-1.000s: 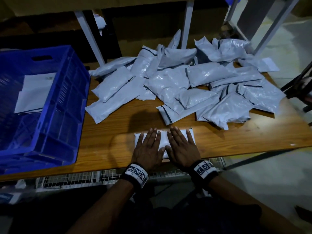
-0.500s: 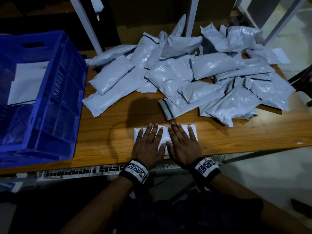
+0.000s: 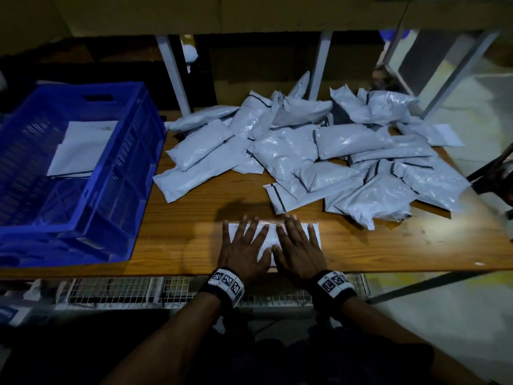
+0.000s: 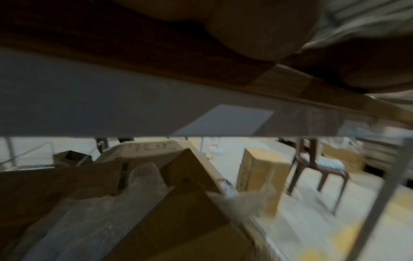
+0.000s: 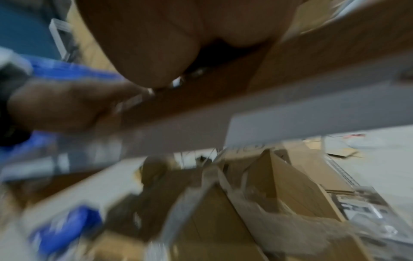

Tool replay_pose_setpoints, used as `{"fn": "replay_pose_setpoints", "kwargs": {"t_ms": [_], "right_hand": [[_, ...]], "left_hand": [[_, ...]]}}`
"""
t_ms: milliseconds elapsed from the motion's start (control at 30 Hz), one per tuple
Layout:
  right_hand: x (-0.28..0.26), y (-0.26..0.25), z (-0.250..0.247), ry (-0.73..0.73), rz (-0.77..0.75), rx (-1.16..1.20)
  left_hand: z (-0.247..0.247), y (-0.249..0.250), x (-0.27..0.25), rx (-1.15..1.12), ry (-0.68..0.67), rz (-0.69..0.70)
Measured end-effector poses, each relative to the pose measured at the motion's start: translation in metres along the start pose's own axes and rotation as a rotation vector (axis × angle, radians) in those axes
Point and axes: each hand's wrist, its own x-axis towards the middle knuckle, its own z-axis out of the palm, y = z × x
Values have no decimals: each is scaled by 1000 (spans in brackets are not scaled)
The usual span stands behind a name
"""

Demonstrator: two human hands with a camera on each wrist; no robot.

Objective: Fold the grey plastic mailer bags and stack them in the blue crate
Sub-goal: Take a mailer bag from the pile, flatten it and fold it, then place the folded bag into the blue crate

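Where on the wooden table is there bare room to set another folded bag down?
Bare wood lies between the blue crate and the left hand, and right of the right hand toward the table edge. The far side is crowded with the mailer pile. The folded bag fills the front centre.

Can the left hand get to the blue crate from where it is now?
Probably yes. The left hand lies flat on the folded bag near the table's front edge, and the blue crate sits to its left. Only bare wooden table lies between them; nothing blocks the way.
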Motion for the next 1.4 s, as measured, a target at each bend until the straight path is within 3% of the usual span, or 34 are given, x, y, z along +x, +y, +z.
{"fn": "replay_pose_setpoints", "kwargs": {"t_ms": [67, 167, 267, 400, 467, 567, 700, 867, 1000, 1200, 1400], "right_hand": [[-8, 3, -14, 98, 64, 75], [-24, 11, -35, 239, 323, 155], [-28, 23, -45, 108, 531, 322], [-17, 35, -42, 14, 591, 570], [-11, 38, -40, 8, 613, 645], [-10, 39, -39, 38, 622, 934], [-9, 27, -58, -112, 539, 1333], [7, -27, -97, -236, 335, 1519], [29, -99, -138, -227, 161, 1533], [71, -229, -190, -177, 2, 1516], [119, -341, -210, -178, 20, 1569]], "left_hand": [[-9, 3, -5, -43, 30, -129], [-29, 7, -15, -237, 112, -439], [-43, 8, -21, -379, 79, -658], [-47, 2, -15, -518, -24, -713], [-45, -9, -16, -608, 16, -744], [-47, -20, -28, -793, 145, -759], [-70, -40, -54, -887, 265, -788], [-114, -85, -93, -982, 467, -723], [-160, -144, -123, -1014, 614, -644], [-229, -272, -165, -1100, 827, -577], [-275, -400, -170, -1233, 846, -596]]}}
